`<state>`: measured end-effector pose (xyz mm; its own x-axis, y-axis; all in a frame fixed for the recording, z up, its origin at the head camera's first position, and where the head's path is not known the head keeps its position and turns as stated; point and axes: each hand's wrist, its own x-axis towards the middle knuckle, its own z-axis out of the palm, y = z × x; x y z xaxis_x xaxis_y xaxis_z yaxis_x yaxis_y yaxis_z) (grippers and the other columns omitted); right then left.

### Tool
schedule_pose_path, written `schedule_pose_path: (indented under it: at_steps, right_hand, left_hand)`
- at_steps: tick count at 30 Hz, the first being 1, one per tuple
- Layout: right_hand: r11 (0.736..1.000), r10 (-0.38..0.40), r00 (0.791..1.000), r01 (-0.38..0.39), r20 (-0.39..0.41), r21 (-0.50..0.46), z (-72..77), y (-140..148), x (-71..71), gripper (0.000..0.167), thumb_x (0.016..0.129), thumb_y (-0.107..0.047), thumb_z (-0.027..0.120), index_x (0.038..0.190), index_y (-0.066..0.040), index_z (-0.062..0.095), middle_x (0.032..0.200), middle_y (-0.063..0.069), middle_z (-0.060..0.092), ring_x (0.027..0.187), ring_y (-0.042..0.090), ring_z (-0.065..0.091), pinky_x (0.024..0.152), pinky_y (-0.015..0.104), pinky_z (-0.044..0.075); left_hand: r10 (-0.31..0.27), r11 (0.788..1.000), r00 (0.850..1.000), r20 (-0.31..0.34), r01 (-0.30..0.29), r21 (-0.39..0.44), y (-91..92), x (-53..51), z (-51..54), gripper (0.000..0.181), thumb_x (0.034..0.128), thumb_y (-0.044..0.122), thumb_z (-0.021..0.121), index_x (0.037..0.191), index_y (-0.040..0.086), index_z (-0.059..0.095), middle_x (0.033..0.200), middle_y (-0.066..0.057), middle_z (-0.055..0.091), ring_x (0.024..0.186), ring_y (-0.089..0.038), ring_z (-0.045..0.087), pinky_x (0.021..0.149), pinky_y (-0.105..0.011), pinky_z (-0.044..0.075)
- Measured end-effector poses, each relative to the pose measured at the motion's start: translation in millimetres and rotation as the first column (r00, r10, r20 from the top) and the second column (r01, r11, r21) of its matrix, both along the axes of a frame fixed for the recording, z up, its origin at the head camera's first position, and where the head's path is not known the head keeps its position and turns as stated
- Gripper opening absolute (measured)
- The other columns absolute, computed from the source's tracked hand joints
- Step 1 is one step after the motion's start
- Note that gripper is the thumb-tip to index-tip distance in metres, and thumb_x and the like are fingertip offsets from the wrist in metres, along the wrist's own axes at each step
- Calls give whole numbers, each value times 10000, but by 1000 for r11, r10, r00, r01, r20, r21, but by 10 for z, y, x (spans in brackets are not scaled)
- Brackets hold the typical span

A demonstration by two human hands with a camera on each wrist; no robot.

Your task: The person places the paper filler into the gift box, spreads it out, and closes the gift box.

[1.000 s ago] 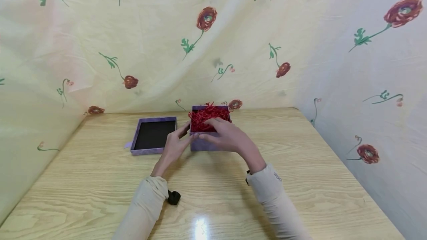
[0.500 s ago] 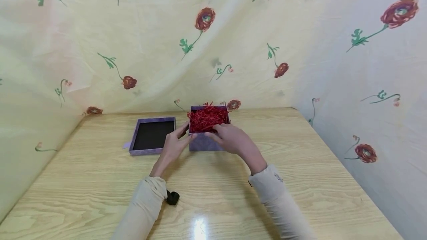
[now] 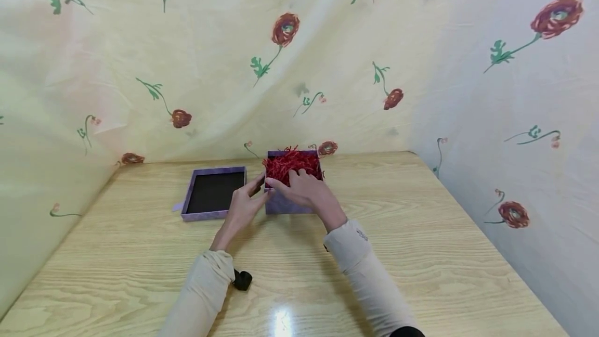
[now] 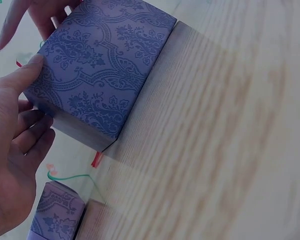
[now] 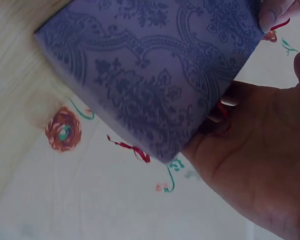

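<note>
A purple box (image 3: 286, 204) with an embossed pattern stands on the table, full of red shredded paper (image 3: 278, 165). My left hand (image 3: 243, 208) holds the box by its near left corner. In the left wrist view its thumb (image 4: 30, 70) presses on the patterned front and the other fingers lie on the left side. My right hand (image 3: 306, 190) reaches over the front rim and its fingers rest on the shredded paper, their tips partly hidden. Its thumb (image 3: 277, 184) is stretched out toward the left corner, apart from the other fingers.
To the left of the box lies its lid (image 3: 215, 191), upturned, with a black inside and a small ribbon tab (image 3: 178, 206). A floral cloth (image 3: 210, 66) hangs close behind the box. The wooden table (image 3: 444, 254) extends around it.
My right hand lifts from the front right part of the paper and moves left, its thumb now spread toward the left corner. The left hand stays at the box.
</note>
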<state>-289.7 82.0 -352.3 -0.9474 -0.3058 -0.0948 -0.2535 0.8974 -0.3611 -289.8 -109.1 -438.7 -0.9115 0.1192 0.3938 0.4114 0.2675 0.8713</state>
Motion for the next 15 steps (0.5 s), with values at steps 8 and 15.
schedule_pose_path:
  at_steps: [8,15]
  right_hand:
    - [999,-17,999,16,45,33,34,-37,-24,959,1019,-744,305,1581,29,372,1603,256,368,1464,420,372,1168,578,330]
    - [996,-54,990,63,-131,64,132,-37,154,791,1035,-623,496,1500,17,510,1481,246,529,1303,430,556,1019,587,493]
  left_hand:
    - [-1,1000,1000,8,1,6,-10,0,-7,589,973,161,759,1511,67,538,1481,-184,541,1330,-362,553,1038,-498,499]
    - [0,1000,1000,5,0,-10,-18,-8,-8,602,971,220,766,1516,98,542,1474,-191,542,1317,-378,562,1039,-508,496]
